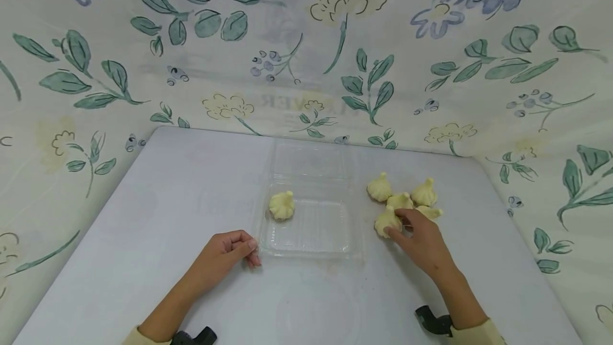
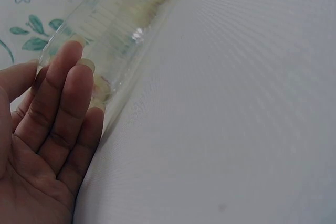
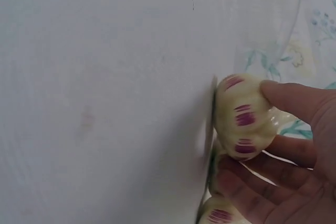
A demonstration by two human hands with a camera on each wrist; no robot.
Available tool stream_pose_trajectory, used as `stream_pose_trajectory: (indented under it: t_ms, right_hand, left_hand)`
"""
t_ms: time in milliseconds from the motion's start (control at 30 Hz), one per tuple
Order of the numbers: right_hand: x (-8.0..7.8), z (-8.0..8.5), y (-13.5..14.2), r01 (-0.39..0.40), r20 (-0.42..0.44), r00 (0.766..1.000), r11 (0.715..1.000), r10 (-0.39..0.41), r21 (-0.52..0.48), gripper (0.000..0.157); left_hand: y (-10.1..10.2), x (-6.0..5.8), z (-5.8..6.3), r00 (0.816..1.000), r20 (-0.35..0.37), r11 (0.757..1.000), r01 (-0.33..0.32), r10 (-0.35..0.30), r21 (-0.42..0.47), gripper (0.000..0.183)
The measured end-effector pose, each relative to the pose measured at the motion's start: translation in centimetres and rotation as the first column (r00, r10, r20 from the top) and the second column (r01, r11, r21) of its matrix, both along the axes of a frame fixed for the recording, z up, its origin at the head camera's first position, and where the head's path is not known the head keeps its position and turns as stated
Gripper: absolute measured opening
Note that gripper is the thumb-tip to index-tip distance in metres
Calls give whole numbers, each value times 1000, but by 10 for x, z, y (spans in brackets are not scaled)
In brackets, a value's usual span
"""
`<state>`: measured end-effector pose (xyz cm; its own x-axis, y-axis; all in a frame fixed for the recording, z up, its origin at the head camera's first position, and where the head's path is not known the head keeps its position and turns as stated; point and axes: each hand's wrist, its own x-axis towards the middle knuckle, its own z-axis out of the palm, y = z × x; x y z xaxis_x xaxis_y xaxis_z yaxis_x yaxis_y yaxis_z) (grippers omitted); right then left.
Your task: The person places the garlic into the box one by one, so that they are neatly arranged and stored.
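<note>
A clear plastic container (image 1: 306, 228) lies on the table with its lid (image 1: 310, 161) folded back. One garlic bulb (image 1: 281, 205) sits in its left part. My left hand (image 1: 230, 254) is at the near left corner; in the left wrist view its thumb and index finger (image 2: 35, 69) pinch the rim, the other fingers fairly straight beside the wall. To the right of the container, my right hand (image 1: 423, 238) grips a garlic bulb (image 1: 387, 221) between thumb and fingers. Purple streaks mark this bulb (image 3: 244, 116) in the right wrist view, where it is at the table surface.
Several more garlic bulbs (image 1: 424, 192) lie clustered just beyond the right hand. The white table (image 1: 158, 190) ends at a flower-patterned cloth (image 1: 306, 68) behind and at the sides. Black wrist mounts (image 1: 433, 321) jut out from both forearms.
</note>
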<state>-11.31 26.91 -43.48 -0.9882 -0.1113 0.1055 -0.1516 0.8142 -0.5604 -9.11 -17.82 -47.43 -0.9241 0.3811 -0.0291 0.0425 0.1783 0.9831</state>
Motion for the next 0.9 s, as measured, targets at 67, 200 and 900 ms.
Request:
stream_pose_trajectory:
  t_ms: [67,200,900]
  right_hand:
    - [0,-1,-1,7,19,1000,1000,-7,7,52]
    - [2,0,-2,20,49,999,999,-21,26,58]
    - [6,4,-1,13,58,998,999,-16,53,56]
  left_hand:
    - [0,0,-1,1000,2,1000,0,0,0,28]
    - [0,0,-2,1000,0,1000,0,0,-3,27]
    - [-1,-1,-3,1000,0,1000,-4,4,-14,27]
